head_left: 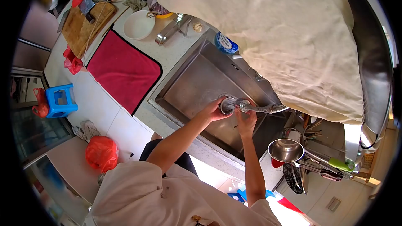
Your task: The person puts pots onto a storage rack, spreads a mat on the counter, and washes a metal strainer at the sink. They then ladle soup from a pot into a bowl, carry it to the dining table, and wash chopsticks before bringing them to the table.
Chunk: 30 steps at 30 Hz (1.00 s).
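Observation:
My left hand (214, 111) is wrapped round a small round cup (227, 106), its mouth turned toward the faucet. Whether the cup is glass or metal I cannot make out. Just to the right, my right hand (247, 121) grips the faucet head (244, 106) at the end of a ribbed hose (263, 109). Water seems to run from the faucet head into the cup. Both hands are over the steel sink (188, 79), whose basin looks wet.
A red mat (125, 69) lies on the counter left of the sink, with a white bowl (139, 24) behind it. A beige cloth (272, 37) covers the upper right. A steel pot (286, 150) and utensils stand at the right; a blue stool (60, 100) is on the left.

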### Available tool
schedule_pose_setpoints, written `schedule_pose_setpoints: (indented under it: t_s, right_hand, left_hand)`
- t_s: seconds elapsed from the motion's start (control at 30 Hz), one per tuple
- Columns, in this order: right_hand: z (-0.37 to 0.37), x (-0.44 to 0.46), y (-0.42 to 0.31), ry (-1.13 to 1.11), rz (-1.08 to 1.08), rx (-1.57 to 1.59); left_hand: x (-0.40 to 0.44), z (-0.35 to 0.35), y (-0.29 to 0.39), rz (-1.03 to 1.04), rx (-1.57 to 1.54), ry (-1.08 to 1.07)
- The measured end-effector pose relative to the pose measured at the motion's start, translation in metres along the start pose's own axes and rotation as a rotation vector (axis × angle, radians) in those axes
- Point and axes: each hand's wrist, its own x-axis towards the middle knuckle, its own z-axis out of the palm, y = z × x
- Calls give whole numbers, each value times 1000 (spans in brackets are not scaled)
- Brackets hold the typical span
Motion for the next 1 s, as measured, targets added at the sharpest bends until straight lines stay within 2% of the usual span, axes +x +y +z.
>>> schedule_pose_setpoints:
  t_s: [0.1,0.17,0.27,0.37,0.47,0.57,0.77,0.83,0.93,1.0]
  right_hand:
    - [0,0,-1,7,23,-21]
    - [-2,0,0,11,37,-37]
    - [-1,-1,3,18,61,-44]
    - [0,-2,4,21,65,-34]
    - [4,-6,15,28,48,38]
    - [8,-10,29,21,45,138]
    - [11,-12,34,5,96,167]
    - [14,-9,42,4,106,158]
    - [27,-9,63,-47,437,501]
    - [45,-8,71,-9,460,479]
  left_hand:
    - [14,-10,-13,409,453,24]
    - [7,0,-21,800,850,-17]
    - [-3,11,-14,1190,1327,-20]
    - [-9,17,-11,1231,1397,-85]
    - [-12,21,-11,1200,1301,-105]
    - [-13,24,-10,1077,1188,-80]
    - [-9,31,-2,1192,1366,-70]
    - [-11,34,-3,1147,1283,-63]
    - [-22,40,-2,1149,1315,-24]
    - [-25,40,-3,1169,1341,2]
